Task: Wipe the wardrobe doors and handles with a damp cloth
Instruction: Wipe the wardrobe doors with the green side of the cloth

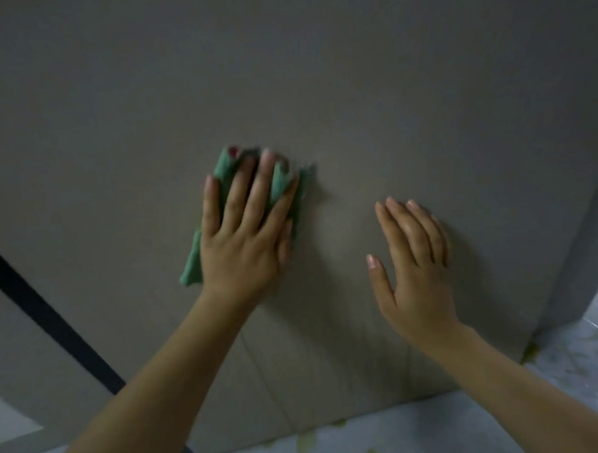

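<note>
Fingers (pixel 255 190) flat on green cloth (pixel 278 184), mostly hidden | wardrobe door (pixel 284 90) blurred

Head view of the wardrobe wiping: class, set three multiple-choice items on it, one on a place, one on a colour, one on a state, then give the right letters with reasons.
1. Where does the cloth lie?
A. on the floor
B. under the left hand, against the wardrobe door
C. in the right hand

2. What colour is the cloth?
A. green
B. white
C. yellow

3. How is the right hand?
A. clenched in a fist
B. gripping a handle
C. open, fingers straight, holding nothing

Answers: 1 B, green fabric shows around the left hand's fingers on the door. 2 A, its visible folds are green. 3 C, its fingers are extended by the door panel.
</note>
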The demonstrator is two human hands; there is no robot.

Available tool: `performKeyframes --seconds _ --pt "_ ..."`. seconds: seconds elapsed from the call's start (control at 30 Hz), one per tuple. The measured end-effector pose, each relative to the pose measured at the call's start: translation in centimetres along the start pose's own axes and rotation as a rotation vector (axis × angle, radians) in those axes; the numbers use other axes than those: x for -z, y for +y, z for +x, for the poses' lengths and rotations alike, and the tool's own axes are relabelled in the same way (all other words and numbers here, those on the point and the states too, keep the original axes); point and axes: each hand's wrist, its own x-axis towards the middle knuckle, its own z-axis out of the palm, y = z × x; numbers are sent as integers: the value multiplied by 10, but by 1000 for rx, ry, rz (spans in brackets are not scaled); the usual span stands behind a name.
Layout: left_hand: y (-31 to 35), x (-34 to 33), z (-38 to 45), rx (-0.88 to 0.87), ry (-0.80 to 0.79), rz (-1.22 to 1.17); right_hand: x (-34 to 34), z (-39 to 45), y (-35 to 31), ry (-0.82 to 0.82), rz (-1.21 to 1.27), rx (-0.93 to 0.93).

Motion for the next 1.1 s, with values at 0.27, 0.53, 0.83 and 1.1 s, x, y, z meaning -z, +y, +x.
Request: performKeyframes --seconds 0.27,0.53,0.83,1.1 --pt "-23 5 -56 -117 -83 -5 -12 24 -38 -30 48 178" --pt "-91 25 -42 389 85 40 -18 93 -97 33 25 405" --pt "-65 18 -83 18 -87 44 -41 83 -113 55 -47 368" --pt "-163 45 -57 680 137 83 -35 83 -109 51 -191 357"
